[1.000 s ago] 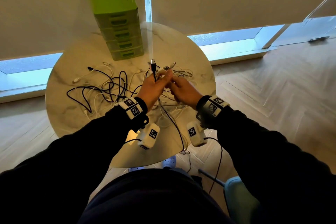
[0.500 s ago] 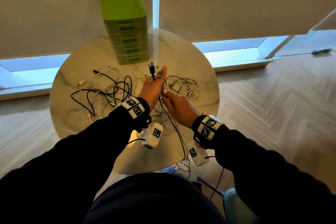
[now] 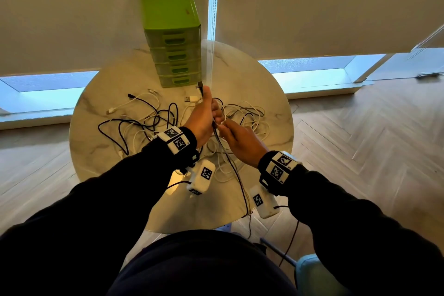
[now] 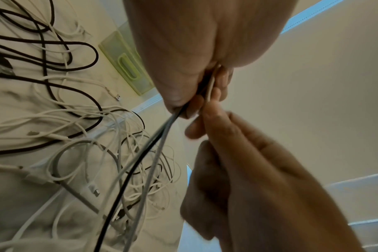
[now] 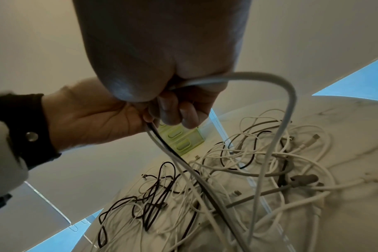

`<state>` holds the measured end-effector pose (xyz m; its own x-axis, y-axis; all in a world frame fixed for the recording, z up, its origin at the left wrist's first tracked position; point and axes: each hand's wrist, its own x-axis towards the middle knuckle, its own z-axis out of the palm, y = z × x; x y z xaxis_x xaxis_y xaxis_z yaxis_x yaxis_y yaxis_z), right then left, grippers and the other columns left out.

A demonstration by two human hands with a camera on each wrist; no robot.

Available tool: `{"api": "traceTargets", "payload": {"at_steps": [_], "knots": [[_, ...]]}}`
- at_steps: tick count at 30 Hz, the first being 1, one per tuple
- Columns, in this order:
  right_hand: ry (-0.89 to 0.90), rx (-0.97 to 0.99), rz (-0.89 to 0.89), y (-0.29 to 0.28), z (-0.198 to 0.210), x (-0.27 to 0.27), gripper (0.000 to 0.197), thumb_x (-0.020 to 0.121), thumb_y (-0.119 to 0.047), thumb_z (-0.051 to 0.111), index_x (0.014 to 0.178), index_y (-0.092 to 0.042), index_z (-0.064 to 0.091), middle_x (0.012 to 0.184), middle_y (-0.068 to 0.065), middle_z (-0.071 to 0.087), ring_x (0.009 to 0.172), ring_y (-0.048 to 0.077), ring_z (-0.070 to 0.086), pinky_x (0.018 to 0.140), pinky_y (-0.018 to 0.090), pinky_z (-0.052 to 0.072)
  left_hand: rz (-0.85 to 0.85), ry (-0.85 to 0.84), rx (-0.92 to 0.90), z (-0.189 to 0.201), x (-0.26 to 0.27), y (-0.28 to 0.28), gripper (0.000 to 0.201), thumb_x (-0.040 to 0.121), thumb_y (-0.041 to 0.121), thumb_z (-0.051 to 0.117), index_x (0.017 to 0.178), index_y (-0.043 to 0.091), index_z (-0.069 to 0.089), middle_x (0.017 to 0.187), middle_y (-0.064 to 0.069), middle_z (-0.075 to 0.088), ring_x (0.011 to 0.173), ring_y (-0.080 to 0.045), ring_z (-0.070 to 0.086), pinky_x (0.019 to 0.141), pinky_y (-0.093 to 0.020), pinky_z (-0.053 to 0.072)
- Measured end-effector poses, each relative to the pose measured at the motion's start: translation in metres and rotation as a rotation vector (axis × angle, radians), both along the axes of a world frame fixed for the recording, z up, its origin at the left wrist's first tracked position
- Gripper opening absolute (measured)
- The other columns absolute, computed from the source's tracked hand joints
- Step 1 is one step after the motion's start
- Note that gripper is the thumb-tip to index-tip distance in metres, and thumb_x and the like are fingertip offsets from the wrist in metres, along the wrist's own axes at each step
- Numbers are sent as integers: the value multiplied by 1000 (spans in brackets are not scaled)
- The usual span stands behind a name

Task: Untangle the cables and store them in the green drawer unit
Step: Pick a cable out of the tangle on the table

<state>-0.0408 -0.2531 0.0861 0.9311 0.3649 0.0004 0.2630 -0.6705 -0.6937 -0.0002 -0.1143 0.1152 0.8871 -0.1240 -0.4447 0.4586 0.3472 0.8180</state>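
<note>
- Both hands are raised together above the round marble bench [image 3: 101, 151], closed on cables, fingertips nearly meeting.
- Left hand [image 3: 200, 120] is curled round a black cable [image 3: 237, 180] and a grey-white one beside it; the black cable's USB plug [image 3: 200, 86] sticks up past its thumb, and both strands drop from under its fist toward the person.
- In the left wrist view those two strands [image 4: 140, 167] leave the fingers [image 4: 177, 95] side by side and run down across the heap.
- Right hand [image 3: 240, 142] sits just right of the left one, slightly nearer the person, pinching a white cable [image 5: 289, 109] in its curled fingers.
- From the right wrist view that white cable arcs out of the fist in a loop and falls into the pile below; the left hand [image 5: 97, 117] shows behind it, palm toward the camera.
- Below and to either side of the hands lies the tangle of cables [image 3: 149, 125], black and white strands crossing one another, with loose plug ends lying beyond it on the left.
- White loops [image 3: 249, 115] are bunched to the right of the hands.
- Beyond the hands, at the far edge of the bench, stands the green drawer unit [image 3: 171, 38], four drawers stacked, all pushed in.
- Each wrist carries a strap with square black-and-white markers [image 3: 176, 139] and a white camera block hanging beneath.
</note>
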Motion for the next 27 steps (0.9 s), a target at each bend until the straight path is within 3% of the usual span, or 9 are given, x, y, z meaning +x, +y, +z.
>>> {"api": "traceTargets", "payload": {"at_steps": [2, 5, 8, 14, 17, 20, 24, 27], "knots": [[38, -7, 36, -6, -7, -2, 33, 107, -41, 31, 94, -20, 53, 74, -3, 60, 63, 14, 56, 63, 34, 47, 29, -3, -7, 4, 5, 8, 58, 98, 68, 22, 62, 23, 30, 53, 5, 23, 50, -13, 25, 57, -30, 33], [231, 94, 64, -23, -24, -9, 32, 107, -36, 32, 86, -19, 49, 66, -8, 47, 59, 8, 42, 58, 30, 40, 58, -11, -4, 13, 14, 23, 57, 98, 69, 23, 63, 24, 30, 57, 5, 19, 48, -13, 21, 56, -33, 48], [357, 81, 49, -43, -37, -15, 32, 108, -31, 35, 84, -15, 49, 67, -9, 43, 60, 3, 37, 62, 23, 35, 78, -41, 60, 30, 22, 41, 54, 98, 69, 23, 66, 26, 30, 58, 6, 20, 50, -12, 18, 46, -27, 26], [356, -83, 8, -72, -45, -9, 28, 107, -31, 38, 81, -28, 48, 69, -12, 52, 61, -1, 48, 67, 26, 38, 208, -220, 353, 61, 44, 83, 32, 98, 51, 55, 80, 25, 59, 53, 10, 42, 49, -8, 38, 51, -26, 35], [308, -140, -54, -72, -52, 16, 32, 105, -41, 36, 81, -24, 49, 73, -2, 56, 69, 18, 52, 73, 40, 45, 212, -222, 369, 69, 47, 96, 44, 102, 53, 44, 66, 27, 44, 53, 11, 40, 47, -7, 37, 51, -26, 33], [210, -90, -160, -50, -37, 43, 35, 106, -41, 35, 73, -28, 42, 66, -4, 47, 66, 20, 43, 67, 37, 39, 73, -160, 426, 57, 42, 92, 51, 100, 63, 40, 63, 28, 37, 56, 9, 35, 50, -11, 30, 53, -29, 26], [77, 23, -91, -1, 2, 64, 31, 107, -34, 35, 79, -25, 43, 67, -8, 43, 68, 19, 41, 68, 32, 33, -179, -80, 591, 28, 27, 72, 65, 101, 64, 30, 71, 17, 63, 67, 0, 64, 53, -13, 44, 56, -30, 33], [62, 31, 39, 30, 18, 65, 28, 108, -36, 33, 93, -20, 51, 74, -5, 53, 68, 16, 49, 68, 32, 36, -161, -41, 598, 13, 24, 59, 70, 102, 63, 28, 93, 10, 72, 81, -5, 70, 56, -14, 43, 53, -27, 31]]}}
